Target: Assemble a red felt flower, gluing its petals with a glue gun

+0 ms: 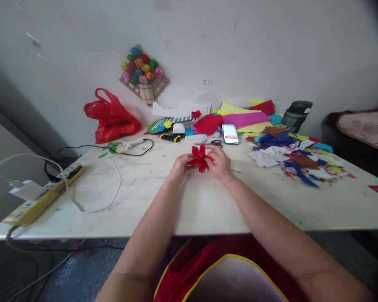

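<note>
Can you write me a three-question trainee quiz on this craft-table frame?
1. True or false: both hands hold the red paper flower above the table.
2. Which lies nearest the right hand? A the red plastic bag; B the scissors; C the power strip.
3. Fill in: the pile of paper scraps lies on the person's ____ side.

Key
1. True: the left hand and the right hand each have a grip on the flower.
2. B.
3. Right.

"Z17" (faint red) on the wall [208,82]
</note>
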